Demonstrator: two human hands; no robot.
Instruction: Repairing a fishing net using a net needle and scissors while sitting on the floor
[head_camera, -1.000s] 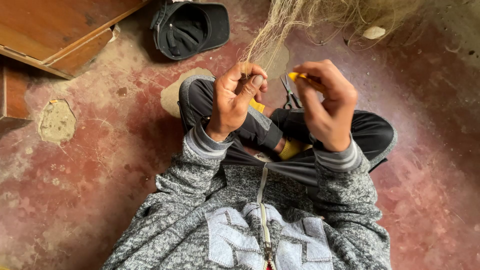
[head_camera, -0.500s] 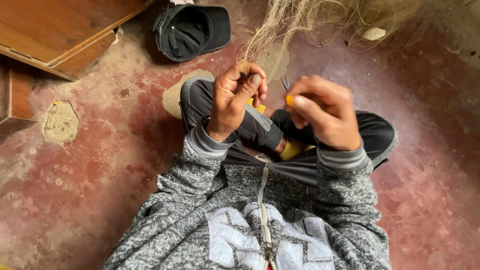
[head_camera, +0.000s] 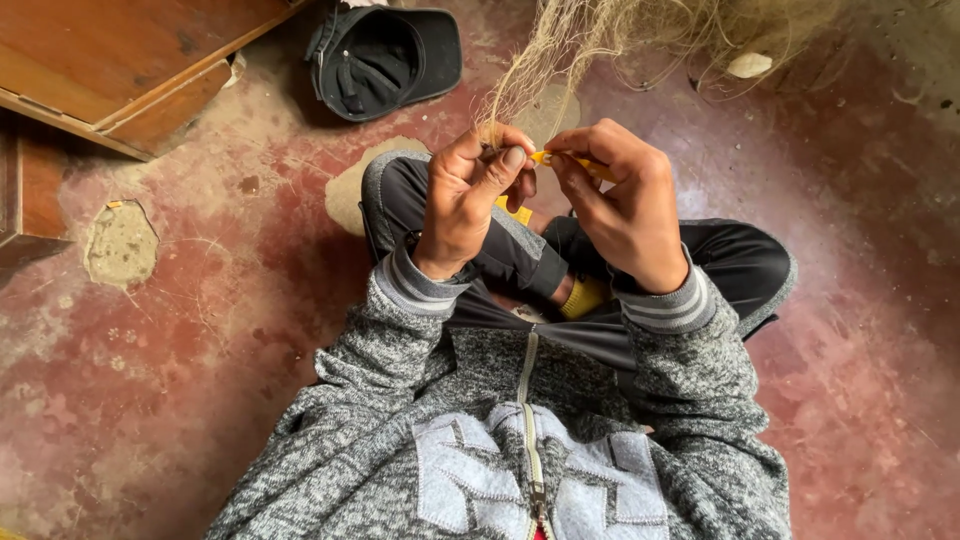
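- Two bare hands meet over crossed legs in black trousers.
- Left hand (head_camera: 468, 205): fingers curled tight, thumb pinching a bundle of pale, wiry net fibres (head_camera: 560, 60) that fans upward and away from the knuckles.
- Right hand (head_camera: 625, 205): closed around a slim yellow plastic netting needle (head_camera: 565, 160), its tip pointing toward the left thumb, just beside the pinched strands.
- Beyond the left hand: black fabric cap (head_camera: 385, 60), upturned on the worn, patchy red concrete floor (head_camera: 180, 380).
- Far left: brown wooden board (head_camera: 110, 60), flat, straight-edged.
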